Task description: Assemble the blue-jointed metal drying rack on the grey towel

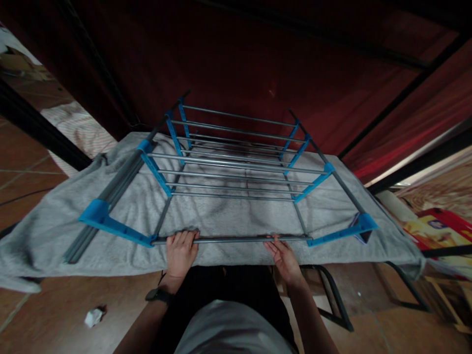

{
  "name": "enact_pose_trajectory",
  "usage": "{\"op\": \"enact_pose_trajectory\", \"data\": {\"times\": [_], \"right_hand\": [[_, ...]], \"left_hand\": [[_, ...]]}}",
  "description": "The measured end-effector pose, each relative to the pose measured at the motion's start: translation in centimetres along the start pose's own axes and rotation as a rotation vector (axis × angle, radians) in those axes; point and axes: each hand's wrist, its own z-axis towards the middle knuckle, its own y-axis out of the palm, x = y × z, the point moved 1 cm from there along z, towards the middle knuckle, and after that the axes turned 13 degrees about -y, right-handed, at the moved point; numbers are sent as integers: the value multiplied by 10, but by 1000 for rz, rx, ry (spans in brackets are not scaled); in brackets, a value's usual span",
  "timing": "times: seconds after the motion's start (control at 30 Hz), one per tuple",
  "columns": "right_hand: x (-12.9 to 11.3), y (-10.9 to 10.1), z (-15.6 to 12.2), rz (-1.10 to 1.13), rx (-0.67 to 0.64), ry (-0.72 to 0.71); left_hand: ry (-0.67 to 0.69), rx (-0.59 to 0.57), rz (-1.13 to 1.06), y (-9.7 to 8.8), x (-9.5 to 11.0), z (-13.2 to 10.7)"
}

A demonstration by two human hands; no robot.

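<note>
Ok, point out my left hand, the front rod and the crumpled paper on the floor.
left hand (180, 253), head view, back of the hand.
front rod (232, 240), head view, bare middle stretch.
crumpled paper (93, 316), head view, its middle.

Head-worn view, steeply down over rack (236, 163)

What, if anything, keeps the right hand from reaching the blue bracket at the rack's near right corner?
Probably nothing, so yes: the right hand touches the front rod, and the blue bracket sits at that rod's end, nothing visible between.

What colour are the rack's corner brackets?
Blue; the brackets show best in the head view.
</note>
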Motion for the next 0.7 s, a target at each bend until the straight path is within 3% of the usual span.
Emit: {"op": "enact_pose_trajectory", "data": {"times": [0.7], "right_hand": [[-9,12,-8,29,3,14]], "left_hand": [[-15,2,-17,-3,1,-1]]}}
